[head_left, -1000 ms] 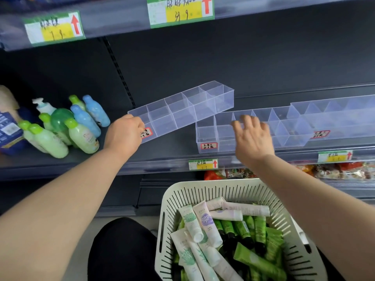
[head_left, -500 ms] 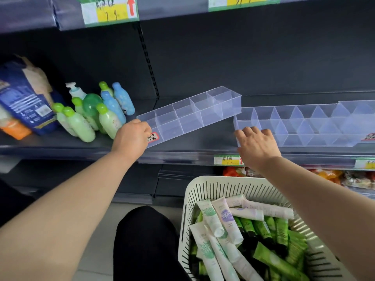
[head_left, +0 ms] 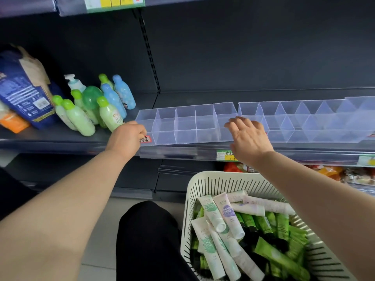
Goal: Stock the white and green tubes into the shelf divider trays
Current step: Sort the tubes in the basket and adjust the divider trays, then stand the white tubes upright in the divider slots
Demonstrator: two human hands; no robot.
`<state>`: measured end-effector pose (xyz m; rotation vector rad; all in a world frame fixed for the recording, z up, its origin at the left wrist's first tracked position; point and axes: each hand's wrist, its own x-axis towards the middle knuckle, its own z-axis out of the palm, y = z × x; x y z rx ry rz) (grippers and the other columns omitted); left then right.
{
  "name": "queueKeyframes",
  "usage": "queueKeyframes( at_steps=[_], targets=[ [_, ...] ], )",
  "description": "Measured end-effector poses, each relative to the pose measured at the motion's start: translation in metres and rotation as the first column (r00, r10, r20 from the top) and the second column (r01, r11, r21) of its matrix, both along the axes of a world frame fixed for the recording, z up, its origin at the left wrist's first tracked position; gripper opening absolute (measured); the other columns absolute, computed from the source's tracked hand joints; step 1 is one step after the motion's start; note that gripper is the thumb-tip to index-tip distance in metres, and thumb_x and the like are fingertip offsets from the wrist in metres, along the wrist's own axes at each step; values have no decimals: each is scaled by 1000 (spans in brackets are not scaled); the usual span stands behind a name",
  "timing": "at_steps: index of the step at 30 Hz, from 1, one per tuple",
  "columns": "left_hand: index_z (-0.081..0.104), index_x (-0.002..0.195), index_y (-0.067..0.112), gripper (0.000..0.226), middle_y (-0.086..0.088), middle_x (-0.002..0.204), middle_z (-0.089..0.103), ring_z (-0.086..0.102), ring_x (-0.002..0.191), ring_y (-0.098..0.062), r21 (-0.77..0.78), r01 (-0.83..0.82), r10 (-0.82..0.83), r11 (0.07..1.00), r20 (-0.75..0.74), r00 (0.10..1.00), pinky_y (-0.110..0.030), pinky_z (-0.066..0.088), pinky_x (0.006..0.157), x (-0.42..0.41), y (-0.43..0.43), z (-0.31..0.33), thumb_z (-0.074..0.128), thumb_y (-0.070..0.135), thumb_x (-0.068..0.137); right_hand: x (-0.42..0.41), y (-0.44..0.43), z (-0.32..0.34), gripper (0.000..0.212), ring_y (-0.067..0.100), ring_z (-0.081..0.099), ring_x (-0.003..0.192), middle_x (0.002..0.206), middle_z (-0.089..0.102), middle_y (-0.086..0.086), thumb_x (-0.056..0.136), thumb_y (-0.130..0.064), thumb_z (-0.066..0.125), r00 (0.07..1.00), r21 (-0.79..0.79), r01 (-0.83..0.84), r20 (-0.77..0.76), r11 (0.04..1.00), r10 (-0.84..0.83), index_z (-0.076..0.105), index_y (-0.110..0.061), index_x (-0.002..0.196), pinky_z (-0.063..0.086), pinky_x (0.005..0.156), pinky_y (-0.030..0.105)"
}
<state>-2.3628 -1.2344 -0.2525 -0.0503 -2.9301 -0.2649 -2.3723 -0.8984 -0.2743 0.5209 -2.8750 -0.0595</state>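
Head cam: L hand (head_left: 127,138) fingers clamp clear divider tray (head_left: 185,126), R hand (head_left: 249,142) fingers splayed; white/green tubes (head_left: 213,216) in basket (head_left: 203,179).

Bottles (head_left: 97,110) close left of divider tray (head_left: 185,126), shelf (head_left: 203,96) behind seemingly open

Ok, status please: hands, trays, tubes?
Left hand grips end of left tray. Right hand open at the other end. Tubes all in basket. Bottles close on left.

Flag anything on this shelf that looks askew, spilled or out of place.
Nothing spilled or broken. The green and blue plastic bottles stand bunched in a loose cluster rather than rows, and the blue printed bag beside them slumps at a tilt. The two clear plastic divider trays lie roughly end to end.
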Motion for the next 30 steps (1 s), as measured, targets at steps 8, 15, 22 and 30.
queueKeyframes(
  at_steps=[8, 15, 22, 30],
  targets=[
    [68, 109, 8, 36, -15, 107, 62, 57, 96, -36, -110, -79, 92, 991, 115, 989, -39, 49, 76, -9, 32, -1, 52, -9, 82, 5, 5, -6, 51, 24, 45, 123, 131, 54, 2, 87, -10, 48, 999, -35, 10, 45, 999, -9, 37, -22, 135, 31, 106, 44],
    [59, 128, 12, 36, -6, 131, 56, 52, 117, -28, 103, -47, 58, 994, -104, 993, -40, 44, 88, 9, 85, 8, 51, 3, 94, 27, 5, -11, 45, 28, 53, 107, 117, 59, 3, 78, -4, 58, 974, -75, -143, -189, 987, 127, 56, -19, 121, 42, 86, 42],
    [66, 116, 15, 25, 0, 116, 63, 60, 103, -18, 208, 253, -260, 945, 5, 966, -36, 51, 87, 50, 156, -26, 54, 10, 95, 64, 20, -53, 32, 24, 57, 92, 98, 63, -2, 77, -7, 62, 987, -152, -146, -91, 978, 133, 66, -24, 104, 43, 73, 36],
    [68, 114, 22, 28, 1, 118, 67, 63, 103, -18, 241, -40, -74, 970, 446, 892, -36, 54, 89, 81, 179, -102, 53, 10, 94, 92, 27, -114, 27, 15, 56, 102, 114, 59, -7, 89, -13, 53, 856, -131, 148, 513, 980, -61, 59, -31, 108, 47, 76, 29]
  ],
)
